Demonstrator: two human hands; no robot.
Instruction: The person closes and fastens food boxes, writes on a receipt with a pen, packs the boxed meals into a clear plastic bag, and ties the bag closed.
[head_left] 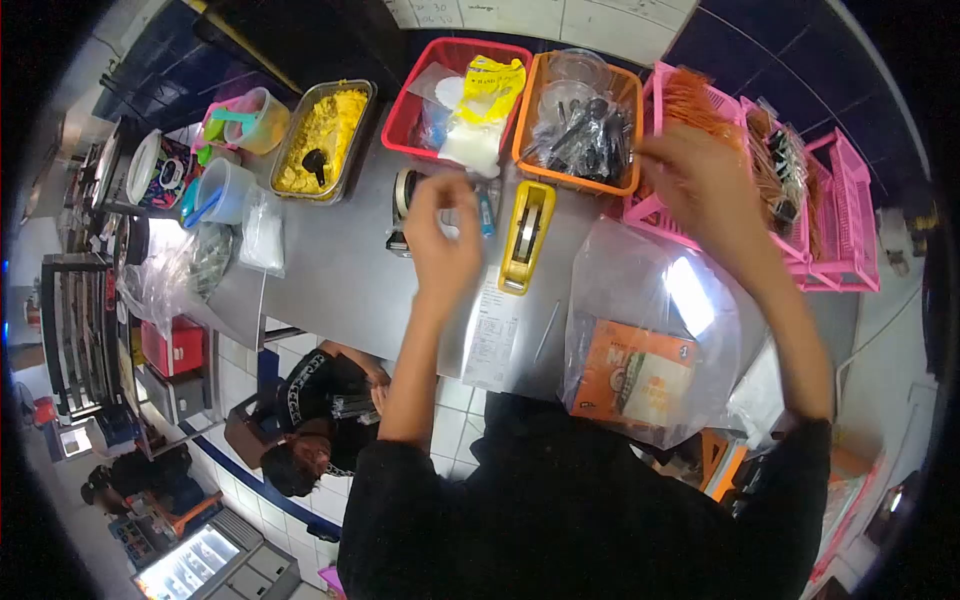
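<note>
My left hand (pixel 445 245) is over the middle of the metal counter, its thumb and fingers curled into a ring; whatever is in them, if anything, I cannot make out. Close beside it are a black tape dispenser (pixel 403 195) and a yellow tape dispenser (pixel 527 237). My right hand (pixel 705 185) reaches over the pink baskets, its blurred fingertips near the right rim of the orange basket (pixel 575 180). Black plastic cutlery in clear wrap (pixel 585 140) fills that orange basket. A clear plastic bag (pixel 640 290) with an orange printed box (pixel 605 365) inside lies below my right arm.
A red basket (pixel 393 135) holds a yellow packet (pixel 492 85) and white bags. To its left stands a tray of yellow food (pixel 325 130) with a black scoop. Pink baskets (pixel 845 215) hold orange sticks. A receipt (pixel 492 340) and pen (pixel 547 330) lie in front. A person sits lower left.
</note>
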